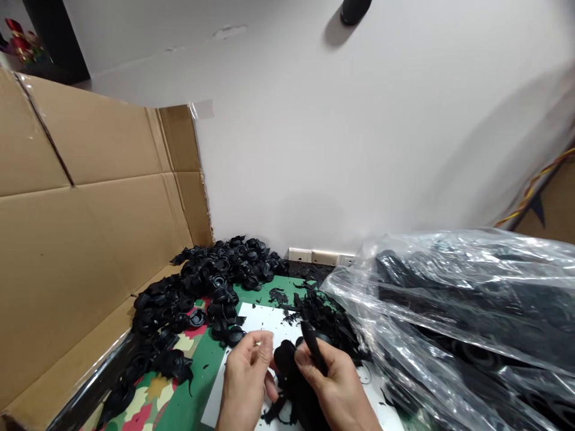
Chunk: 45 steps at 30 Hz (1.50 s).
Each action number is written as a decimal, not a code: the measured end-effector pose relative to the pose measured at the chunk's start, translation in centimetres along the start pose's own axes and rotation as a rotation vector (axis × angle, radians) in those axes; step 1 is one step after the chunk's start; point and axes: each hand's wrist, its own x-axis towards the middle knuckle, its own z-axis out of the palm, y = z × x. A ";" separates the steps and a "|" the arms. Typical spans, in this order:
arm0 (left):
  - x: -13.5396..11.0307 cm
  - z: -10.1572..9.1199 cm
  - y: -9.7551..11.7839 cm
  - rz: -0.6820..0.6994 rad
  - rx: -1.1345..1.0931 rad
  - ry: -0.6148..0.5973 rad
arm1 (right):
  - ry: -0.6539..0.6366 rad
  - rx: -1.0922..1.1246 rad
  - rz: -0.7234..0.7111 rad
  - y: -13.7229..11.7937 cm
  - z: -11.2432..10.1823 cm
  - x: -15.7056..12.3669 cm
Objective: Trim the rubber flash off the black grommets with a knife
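My left hand (246,377) is low in the middle of the view, its thumb and forefinger drawn together. Whatever they pinch, if anything, is hidden. Beside it, my right hand (339,383) is closed round a dark strip-like piece (314,347) that sticks up past the thumb. Between the hands lie dark parts (287,362), too black to tell apart. Under them is a white sheet (260,317) with thin black scraps on it.
Ribbed black rubber-like parts (220,281) are heaped at the left, along a cardboard box wall (112,227). Black trimmings (323,311) lie behind my right hand. A clear plastic bag (471,299) of black parts fills the right. Wall sockets (326,257) are behind.
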 end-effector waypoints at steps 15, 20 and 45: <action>-0.1 -0.6 1.1 0.173 -0.060 -0.225 | -0.103 0.479 0.317 0.7 -0.2 0.2; 0.0 -0.8 0.9 0.142 -0.056 -0.187 | -0.104 0.470 0.340 -0.1 -0.5 0.2; 0.0 -1.2 -0.5 0.429 0.194 -0.159 | 0.047 0.113 -0.304 0.4 -2.6 0.3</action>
